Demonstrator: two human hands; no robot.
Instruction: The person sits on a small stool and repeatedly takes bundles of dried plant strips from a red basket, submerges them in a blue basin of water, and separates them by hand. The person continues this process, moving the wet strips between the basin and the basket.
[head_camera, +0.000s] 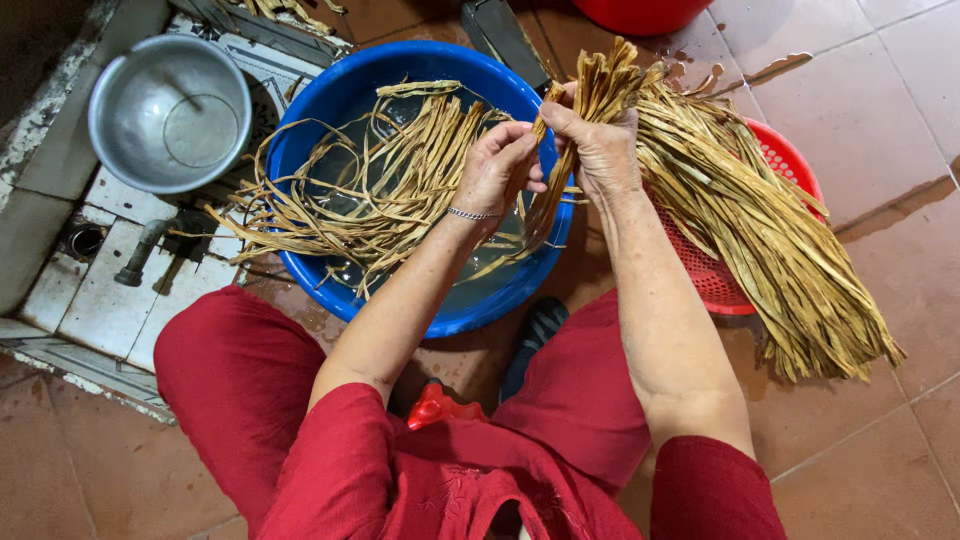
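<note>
Reddish-brown floor tiles (880, 90), wet in patches, fill the scene, and at the left they meet a sunken corner of pale tiles (100, 300) with a round drain hole (85, 240) and a short grey pipe (140, 255). No packages, labels or signs show anywhere in the view.

Biggest of the things is the blue plastic basin (480, 300), standing just ahead of the person's knees and holding shallow water. A loose tangle of wet tan strips (380, 190) lies in it and spills over its left rim onto the pale tiles. Right of the basin sits a red mesh basket (785, 160), mostly covered by a thick bundle of dry strips (760, 230) that fans out across it and down onto the floor. A metal bowl (170, 110) rests on the pale tiles at the upper left. The rim of a red tub (640, 12) shows at the top edge, with a dark flat object (505, 40) beside it; what that is cannot be told.

Over the basin's right rim, the right hand (600, 150) is clamped around the upper end of the dry bundle, fingers wrapped fully round it. The left hand (495, 170), with a thin silver bracelet (470, 214) at the wrist, is closed in a pinch on a few strips (535, 215) that hang down toward the water, just beside the right hand.
</note>
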